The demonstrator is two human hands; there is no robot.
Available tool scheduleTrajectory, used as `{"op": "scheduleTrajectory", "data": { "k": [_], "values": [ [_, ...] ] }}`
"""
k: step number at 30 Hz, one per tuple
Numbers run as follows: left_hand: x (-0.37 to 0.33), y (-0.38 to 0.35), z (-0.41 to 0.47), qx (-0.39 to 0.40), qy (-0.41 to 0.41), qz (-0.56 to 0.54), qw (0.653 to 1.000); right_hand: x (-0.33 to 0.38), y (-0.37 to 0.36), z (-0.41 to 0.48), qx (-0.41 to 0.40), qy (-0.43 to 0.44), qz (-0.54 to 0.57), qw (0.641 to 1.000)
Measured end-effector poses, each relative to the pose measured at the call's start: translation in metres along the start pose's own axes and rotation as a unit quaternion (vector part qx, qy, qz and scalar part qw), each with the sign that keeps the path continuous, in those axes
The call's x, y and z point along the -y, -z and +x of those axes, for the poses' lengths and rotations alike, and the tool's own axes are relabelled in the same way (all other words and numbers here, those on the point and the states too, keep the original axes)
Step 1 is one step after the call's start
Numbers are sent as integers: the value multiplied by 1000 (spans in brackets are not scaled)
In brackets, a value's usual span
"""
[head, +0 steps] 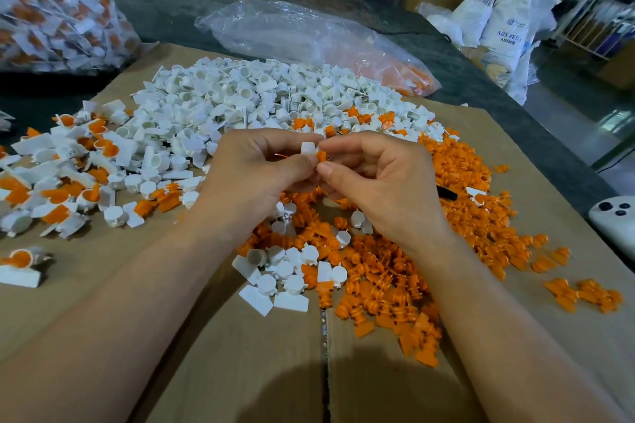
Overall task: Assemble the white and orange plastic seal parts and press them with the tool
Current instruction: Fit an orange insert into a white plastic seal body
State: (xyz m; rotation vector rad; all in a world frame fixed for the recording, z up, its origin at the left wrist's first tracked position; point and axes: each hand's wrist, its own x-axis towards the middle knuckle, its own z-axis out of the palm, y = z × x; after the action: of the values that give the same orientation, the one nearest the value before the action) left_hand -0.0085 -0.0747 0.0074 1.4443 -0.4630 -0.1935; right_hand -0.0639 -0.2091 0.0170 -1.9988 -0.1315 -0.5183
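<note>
My left hand (254,168) pinches a small white seal part (308,148) between thumb and fingers, above the cardboard. My right hand (374,178) pinches a small orange part (321,156) and holds it against the white one. A big heap of loose white parts (240,96) lies behind my hands. Loose orange parts (457,216) spread to the right and below my wrists. Joined white-and-orange seals (68,168) lie in a pile at the left. A dark pen-like tool (446,194) pokes out of the orange pile, mostly hidden by my right hand.
The parts lie on a flat cardboard sheet (240,354) over a dark table. A clear bag (309,38) with orange parts lies behind the heaps. A bag of finished seals (51,10) stands far left. A white phone (615,220) rests at the right edge.
</note>
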Motion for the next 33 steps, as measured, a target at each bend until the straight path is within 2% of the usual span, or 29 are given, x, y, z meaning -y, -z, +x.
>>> {"op": "scheduleTrajectory", "data": {
  "k": [10,18,28,33],
  "values": [
    [-4,2,2,-7,34,-56,998,-3,2,2,-20,97,-74,992],
    [-7,2,1,-1,75,-107,991,-3,3,3,-23,107,-78,991],
    [-8,3,1,6,76,-81,994,-7,6,4,1,121,-84,989],
    [-9,3,2,-4,90,-102,991,-7,5,4,14,106,-65,992]
  ]
}}
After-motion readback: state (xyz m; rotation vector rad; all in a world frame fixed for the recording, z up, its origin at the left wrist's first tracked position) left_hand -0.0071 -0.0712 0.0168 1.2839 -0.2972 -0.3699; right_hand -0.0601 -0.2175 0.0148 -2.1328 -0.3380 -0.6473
